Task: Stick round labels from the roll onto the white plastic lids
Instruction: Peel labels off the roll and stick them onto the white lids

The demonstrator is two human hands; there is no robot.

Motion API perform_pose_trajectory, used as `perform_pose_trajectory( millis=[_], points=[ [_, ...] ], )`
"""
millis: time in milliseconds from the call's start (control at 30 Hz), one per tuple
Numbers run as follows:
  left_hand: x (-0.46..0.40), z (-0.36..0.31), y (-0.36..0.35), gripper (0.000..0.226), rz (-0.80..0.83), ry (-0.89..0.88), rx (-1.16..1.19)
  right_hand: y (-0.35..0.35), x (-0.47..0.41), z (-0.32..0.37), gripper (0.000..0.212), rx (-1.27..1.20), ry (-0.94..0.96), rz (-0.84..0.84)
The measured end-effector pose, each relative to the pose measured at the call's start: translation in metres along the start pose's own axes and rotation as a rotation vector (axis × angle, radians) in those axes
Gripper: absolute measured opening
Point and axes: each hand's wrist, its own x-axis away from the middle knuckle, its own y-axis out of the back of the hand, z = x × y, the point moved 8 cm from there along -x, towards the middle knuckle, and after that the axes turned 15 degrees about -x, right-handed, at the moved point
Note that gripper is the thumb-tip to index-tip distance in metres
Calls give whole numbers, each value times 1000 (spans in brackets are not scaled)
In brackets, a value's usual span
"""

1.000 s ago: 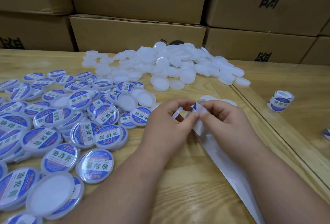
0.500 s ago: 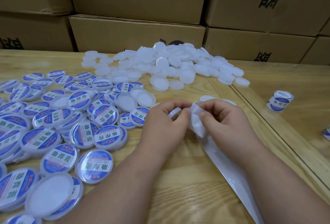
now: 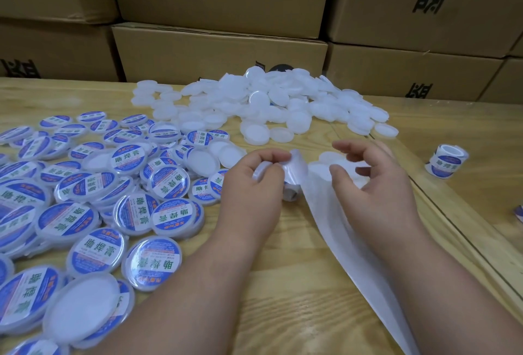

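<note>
While my left hand [image 3: 252, 182] pinches a lid [image 3: 261, 170] w/ the label strip [image 3: 295, 170] curled against it, I can't tell if the label is seated yet; the lid face is hidden by my fingers. Strip's spent backing [image 3: 348, 244] trails toward me across the wooden table [image 3: 283, 298], under my right forearm. My right hand [image 3: 368, 176] hovers just beside the strip, fingers loosely curled & apart, holding nothing.

Progress, est.: approx. half done.
- Done: labelled lids [image 3: 93, 201], blue/white, spread over the table's left side, some overlapping, a few face-down.
- Left: large heap of blank lids [image 3: 271, 105] at the far centre, near the stacked cartons [image 3: 220, 51].
- Spare label roll [image 3: 447, 163] stands well apart on the right.
</note>
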Motion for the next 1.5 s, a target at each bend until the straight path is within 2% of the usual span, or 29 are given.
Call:
perform_pose_trajectory(
  millis=[133, 367, 500, 633, 700, 800, 933, 1033, 1200, 1300, 1500],
  points=[
    [3, -3, -5, 21, 51, -11, 32, -8, 3, 15, 40, -39, 124, 73],
    [2, -2, -9, 30, 101, -17, 59, -14, 4, 18, 31, -56, 135, 142],
    [3, -3, -12, 20, 133, -35, 71, -14, 5, 21, 41, -69, 143, 159],
    [1, -2, -13, 22, 145, -46, 76, -12, 4, 20, 20, -63, 129, 130],
    [1, -4, -14, 27, 202, -53, 188, -10, 4, 19, 17, -81, 118, 100],
    [2, -4, -16, 38, 301, -10, 367, -9, 3, 18, 11, -133, 76, 62],
    [1, 0, -19, 31, 314, 76, 443, -10, 2, 11, 13, -357, -44, 88],
    [0, 3, -26, 33, 336, 116, 441, -23, 6, 8, 16, -487, -154, 208],
    [2, 2, -30, 43, 374, 116, 453, -44, 16, 4, 16, -461, -250, 422],
    [3, 3, -31, 52, 393, 90, 366, -45, 16, 2, 21, -435, -281, 394],
    [2, 4, -33, 30, 420, 101, 390, -34, 11, -3, 20, -359, -274, 257]
  ],
)
